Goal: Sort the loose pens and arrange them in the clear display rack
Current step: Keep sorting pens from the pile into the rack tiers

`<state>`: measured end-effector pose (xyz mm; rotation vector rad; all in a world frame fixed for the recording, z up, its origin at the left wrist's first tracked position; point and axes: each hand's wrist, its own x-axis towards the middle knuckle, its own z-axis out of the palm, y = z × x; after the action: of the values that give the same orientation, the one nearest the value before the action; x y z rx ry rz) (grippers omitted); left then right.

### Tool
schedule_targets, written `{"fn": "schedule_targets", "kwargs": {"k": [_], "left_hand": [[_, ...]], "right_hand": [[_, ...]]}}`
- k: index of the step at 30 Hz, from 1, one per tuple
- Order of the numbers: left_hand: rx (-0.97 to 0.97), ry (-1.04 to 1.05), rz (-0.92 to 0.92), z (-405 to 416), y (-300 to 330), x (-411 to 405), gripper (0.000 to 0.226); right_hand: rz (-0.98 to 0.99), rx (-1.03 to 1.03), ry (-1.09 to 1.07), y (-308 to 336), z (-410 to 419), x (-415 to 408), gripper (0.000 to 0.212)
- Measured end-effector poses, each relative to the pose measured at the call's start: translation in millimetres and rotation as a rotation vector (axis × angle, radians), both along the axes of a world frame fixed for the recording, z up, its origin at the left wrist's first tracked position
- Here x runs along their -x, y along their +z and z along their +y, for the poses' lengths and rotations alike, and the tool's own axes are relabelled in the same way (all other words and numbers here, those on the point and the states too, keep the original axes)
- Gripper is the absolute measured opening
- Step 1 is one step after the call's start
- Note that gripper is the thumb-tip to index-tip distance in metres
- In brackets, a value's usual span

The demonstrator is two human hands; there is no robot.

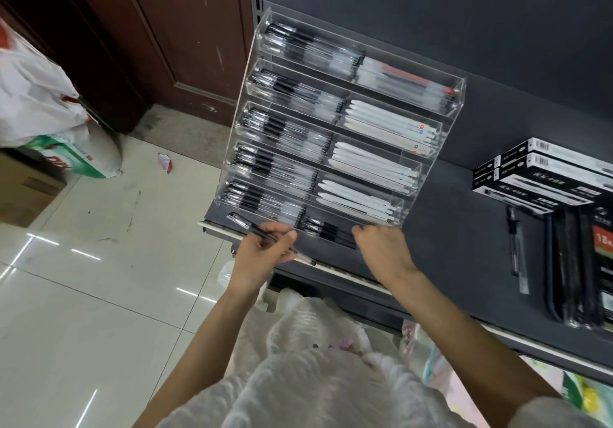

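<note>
A clear acrylic display rack (255, 52) with several tiers stands on a dark grey shelf (447, 228). Its left compartments hold black-capped clear pens (285, 125); its right ones hold white pens (374, 158), with red-tipped pens at the top. My left hand (265, 255) pinches a black pen (243, 223) in front of the rack's lowest left corner. My right hand (381, 248) reaches into the lowest right compartment, where a few black pens (325, 230) lie; its fingertips are hidden, so a grip cannot be made out.
Black-and-white pen boxes (544, 175) are stacked at the right of the shelf, with a loose pen (515, 245) and dark packs (577, 271) beside them. A white plastic bag (36, 92) and a cardboard box (26, 188) sit on the tiled floor at left.
</note>
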<state>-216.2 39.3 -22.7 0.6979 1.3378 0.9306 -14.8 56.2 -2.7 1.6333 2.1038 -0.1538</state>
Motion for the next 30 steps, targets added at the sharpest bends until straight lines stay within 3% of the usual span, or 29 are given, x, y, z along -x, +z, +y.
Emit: {"fn": "schedule_targets", "kwargs": {"k": [7, 10, 13, 15, 20, 22, 25, 27, 30], "left_hand": [[0.009, 0.014, -0.026, -1, -2, 0, 0.013], [0.006, 0.022, -0.025, -1, 0, -5, 0.016], [-0.001, -0.010, -0.067, 1, 4, -13, 0.019], [-0.013, -0.029, -0.095, 2, 10, -22, 0.018], [-0.032, -0.096, -0.084, 4, 13, -38, 0.013], [-0.174, -0.255, 0.278, 6, 1, -35, 0.024], [-0.614, -0.463, 0.983, 10, -20, -30, 0.032], [-0.778, -0.542, 1.171, 14, -28, -30, 0.037], [-0.801, -0.654, 1.301, 19, -33, -33, 0.043]], "right_hand": [[0.014, -0.015, -0.034, 11, -2, 1, 0.032], [0.271, -0.243, -0.027, 25, -9, 4, 0.013], [0.727, -0.202, -0.099, 37, -18, 21, 0.015], [0.791, -0.136, -0.150, 34, -21, 28, 0.018], [0.773, -0.254, -0.168, 25, -28, 16, 0.011], [0.611, -0.371, -0.139, 24, -27, 1, 0.015], [0.339, -0.435, -0.108, 22, -26, -21, 0.028], [0.231, -0.412, -0.084, 21, -26, -30, 0.033], [0.177, -0.406, -0.033, 18, -24, -30, 0.036]]}}
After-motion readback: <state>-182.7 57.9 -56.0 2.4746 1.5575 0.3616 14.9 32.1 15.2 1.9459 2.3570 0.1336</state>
